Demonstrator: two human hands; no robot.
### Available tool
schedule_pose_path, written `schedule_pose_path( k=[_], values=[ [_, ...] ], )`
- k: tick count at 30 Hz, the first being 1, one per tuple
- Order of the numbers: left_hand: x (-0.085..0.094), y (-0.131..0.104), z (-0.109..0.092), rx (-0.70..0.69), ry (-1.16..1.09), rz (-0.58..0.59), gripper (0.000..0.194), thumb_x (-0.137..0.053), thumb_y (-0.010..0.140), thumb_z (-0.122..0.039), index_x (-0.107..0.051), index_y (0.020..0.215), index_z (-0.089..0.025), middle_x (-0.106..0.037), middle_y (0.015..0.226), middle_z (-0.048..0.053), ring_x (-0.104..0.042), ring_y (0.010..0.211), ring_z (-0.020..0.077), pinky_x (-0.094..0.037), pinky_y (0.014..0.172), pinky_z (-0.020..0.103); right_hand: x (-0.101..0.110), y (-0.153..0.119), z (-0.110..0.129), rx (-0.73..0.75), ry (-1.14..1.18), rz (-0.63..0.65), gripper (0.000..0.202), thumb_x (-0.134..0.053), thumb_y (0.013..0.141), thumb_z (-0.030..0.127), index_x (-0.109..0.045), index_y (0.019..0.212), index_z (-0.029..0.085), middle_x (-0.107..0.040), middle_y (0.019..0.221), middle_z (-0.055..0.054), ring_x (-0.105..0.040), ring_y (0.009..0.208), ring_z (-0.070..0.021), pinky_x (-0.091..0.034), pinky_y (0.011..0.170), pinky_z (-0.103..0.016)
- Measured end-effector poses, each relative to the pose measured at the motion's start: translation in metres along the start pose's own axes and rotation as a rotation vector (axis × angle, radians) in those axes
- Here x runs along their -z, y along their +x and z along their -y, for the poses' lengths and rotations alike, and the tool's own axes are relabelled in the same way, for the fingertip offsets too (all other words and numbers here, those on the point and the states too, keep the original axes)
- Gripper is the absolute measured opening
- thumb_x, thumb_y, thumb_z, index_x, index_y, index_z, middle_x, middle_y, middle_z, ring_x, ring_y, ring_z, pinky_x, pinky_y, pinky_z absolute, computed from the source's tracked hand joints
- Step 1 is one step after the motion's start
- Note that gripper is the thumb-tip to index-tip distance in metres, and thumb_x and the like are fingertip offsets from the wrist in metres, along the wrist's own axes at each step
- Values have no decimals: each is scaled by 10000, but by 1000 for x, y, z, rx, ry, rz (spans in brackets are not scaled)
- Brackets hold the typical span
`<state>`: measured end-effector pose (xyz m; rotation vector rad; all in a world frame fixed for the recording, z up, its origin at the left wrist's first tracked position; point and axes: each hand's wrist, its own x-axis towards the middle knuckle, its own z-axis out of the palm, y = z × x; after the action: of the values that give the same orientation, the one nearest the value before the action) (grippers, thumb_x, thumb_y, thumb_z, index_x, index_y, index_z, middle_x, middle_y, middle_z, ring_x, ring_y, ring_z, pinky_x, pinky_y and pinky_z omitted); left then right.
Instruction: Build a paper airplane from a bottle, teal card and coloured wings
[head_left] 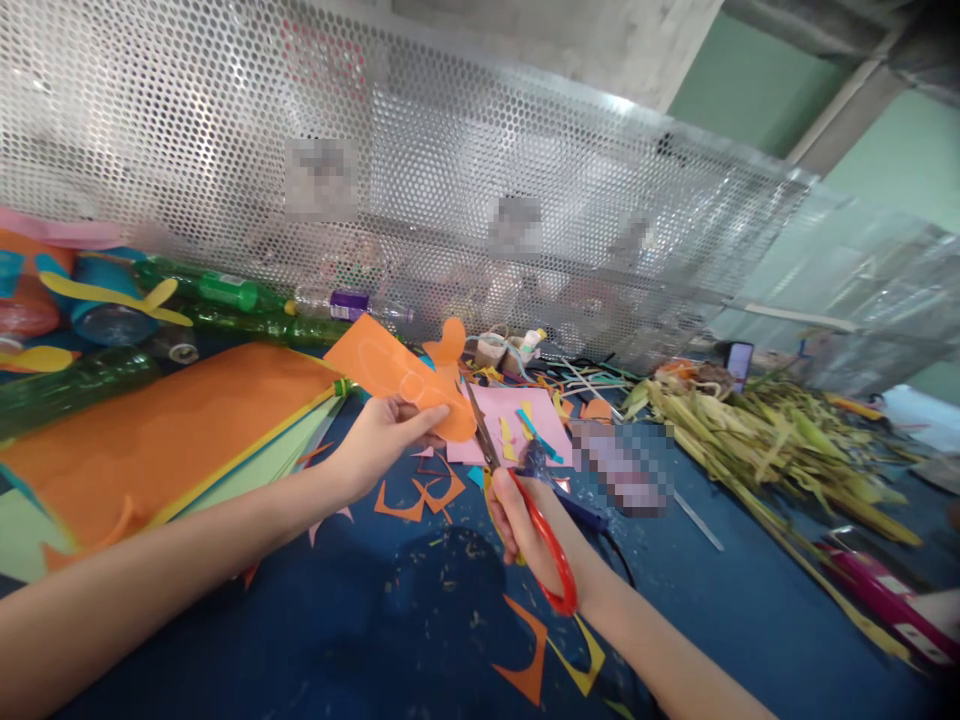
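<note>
My left hand (394, 440) pinches an orange paper sheet (375, 360), which has outlines drawn on it and a rounded, cut-out part at its right. In my right hand (525, 525) are scissors (553, 560) with red handles. Their blades point up and away from me, against the right edge of the orange paper. Under the hands, orange paper scraps (424, 498) lie on the blue table (360, 620). A pink sheet (491, 405) with small yellow and blue strips on it lies just behind the scissors.
Large coloured sheets (187, 430) are stacked at the left, beside green bottles (225, 290). A perforated metal screen (450, 180) stands behind the table. Dry husks (780, 440) spread over the right side, near a magenta object (885, 600). A glue gun (574, 505) lies by my right wrist.
</note>
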<state>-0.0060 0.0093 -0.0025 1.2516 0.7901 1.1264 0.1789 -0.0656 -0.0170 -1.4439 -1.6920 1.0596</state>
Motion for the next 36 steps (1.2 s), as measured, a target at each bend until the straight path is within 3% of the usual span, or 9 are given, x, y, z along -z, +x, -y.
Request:
schedule_pose_path(
  k=[5,18,26,36],
  values=[
    [1,1,-1,-35,-44,-1,203,-722,719,-318,-669,824,-152,-738,831,56,-664,642,118,-529,630,209,1,0,5,13,-148,7,521,-306,884,635,-345,561,228,-330,423,51,-427,374,-117,-358,402,-236],
    [2,2,-1,-49,-38,-7,160,-712,726,-289,-654,804,-162,-727,771,27,-648,613,103,-508,603,197,-2,0,4,50,-132,3,496,-316,903,591,-270,565,232,-232,459,62,-288,390,-88,-269,378,-222],
    [2,1,-2,-58,-70,15,237,-710,740,-321,-634,887,-151,-725,863,47,-681,723,143,-539,695,242,-2,-2,10,48,-248,-18,523,-240,901,625,-282,563,228,-246,479,45,-317,403,-104,-265,390,-237],
    [4,4,4,-59,-90,21,249,-682,769,-359,-624,887,-147,-720,871,46,-673,711,131,-542,664,230,-3,-3,12,59,-283,-31,541,-203,910,617,-281,551,221,-255,452,52,-312,392,-91,-278,394,-226]
  ],
)
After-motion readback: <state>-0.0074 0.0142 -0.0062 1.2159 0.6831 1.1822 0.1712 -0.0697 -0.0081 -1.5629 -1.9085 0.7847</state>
